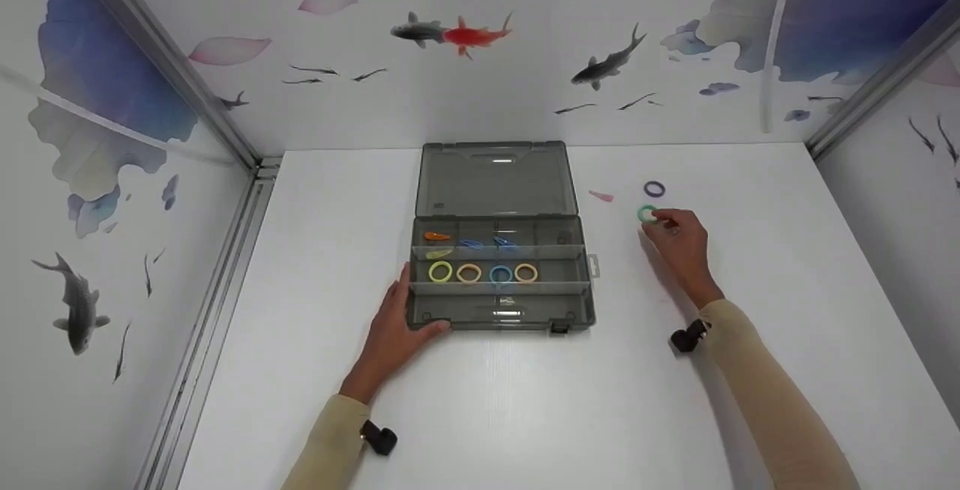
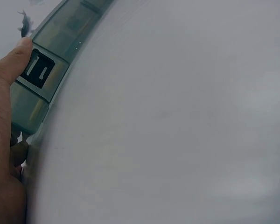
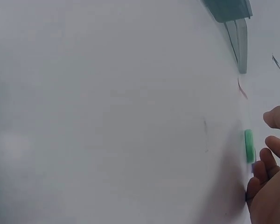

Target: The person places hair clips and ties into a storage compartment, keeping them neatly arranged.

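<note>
A grey translucent plastic storage box (image 1: 457, 313) stands with its lid (image 1: 495, 178) folded back. My left hand (image 1: 394, 332) holds its front left corner, thumb at the front edge and fingers along the side; the thumb (image 2: 19, 58) shows beside the dark latch in the left wrist view. To the right of the box, my right hand (image 1: 681, 246) is at a green hair tie (image 1: 643, 213), fingertips overlapping it in the head view. In the right wrist view, thumb and forefinger stand apart beside the green hair tie (image 3: 249, 146).
A purple hair tie (image 1: 655, 188) and a pink hair clip (image 1: 602, 196) lie nearby on the white table (image 1: 480, 407). Inside the box, the back row holds orange (image 1: 436, 236), yellow (image 1: 439, 254) and blue clips (image 1: 471, 245); several hair ties (image 1: 440, 272) line the middle row.
</note>
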Available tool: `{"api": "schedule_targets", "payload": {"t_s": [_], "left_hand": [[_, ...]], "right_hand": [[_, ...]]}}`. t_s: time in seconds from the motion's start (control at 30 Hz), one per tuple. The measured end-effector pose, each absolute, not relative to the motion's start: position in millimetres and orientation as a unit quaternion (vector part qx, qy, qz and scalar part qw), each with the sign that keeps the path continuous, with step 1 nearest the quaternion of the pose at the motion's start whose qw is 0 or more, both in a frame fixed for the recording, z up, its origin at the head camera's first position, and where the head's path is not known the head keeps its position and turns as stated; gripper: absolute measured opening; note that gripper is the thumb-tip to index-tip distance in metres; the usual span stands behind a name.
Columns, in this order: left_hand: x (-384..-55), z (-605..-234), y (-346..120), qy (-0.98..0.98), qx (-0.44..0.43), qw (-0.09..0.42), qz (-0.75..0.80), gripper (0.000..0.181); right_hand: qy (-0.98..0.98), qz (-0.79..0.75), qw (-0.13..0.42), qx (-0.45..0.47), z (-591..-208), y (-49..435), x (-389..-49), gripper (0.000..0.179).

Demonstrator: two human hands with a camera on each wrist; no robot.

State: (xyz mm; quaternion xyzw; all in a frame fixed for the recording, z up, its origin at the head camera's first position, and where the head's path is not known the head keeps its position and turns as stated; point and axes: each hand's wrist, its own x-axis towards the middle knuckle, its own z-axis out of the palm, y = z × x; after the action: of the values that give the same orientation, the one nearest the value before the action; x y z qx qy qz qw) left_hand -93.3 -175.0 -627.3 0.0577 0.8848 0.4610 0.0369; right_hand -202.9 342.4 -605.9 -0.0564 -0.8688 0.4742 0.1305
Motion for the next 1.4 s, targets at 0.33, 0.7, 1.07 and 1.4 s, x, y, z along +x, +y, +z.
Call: {"api": "schedule_targets", "payload": {"t_s": [0.33,0.7,1.07,1.4], "left_hand": [[-93.2,-625.8,-174.4,0.887,0.058,0.038,0.457,0.123],[-93.2,-627.8,-176.1,0.887,0.061,0.035,0.456,0.124],[-93.1,-627.7,-176.5,0.885,0.058,0.038,0.460,0.124],[-93.1,-626.1,-175.7,0.886,0.054,0.046,0.458,0.123]], "right_hand": [[-0.884,0.452,0.084,-0.089,-607.8,352.2,-217.6,0.049],[-0.900,0.424,0.030,-0.095,-606.7,355.1,-225.0,0.062],[-0.912,0.401,0.027,-0.075,-607.0,360.1,-228.1,0.059],[-0.913,0.399,0.046,-0.074,-609.8,358.2,-227.2,0.050]]}}
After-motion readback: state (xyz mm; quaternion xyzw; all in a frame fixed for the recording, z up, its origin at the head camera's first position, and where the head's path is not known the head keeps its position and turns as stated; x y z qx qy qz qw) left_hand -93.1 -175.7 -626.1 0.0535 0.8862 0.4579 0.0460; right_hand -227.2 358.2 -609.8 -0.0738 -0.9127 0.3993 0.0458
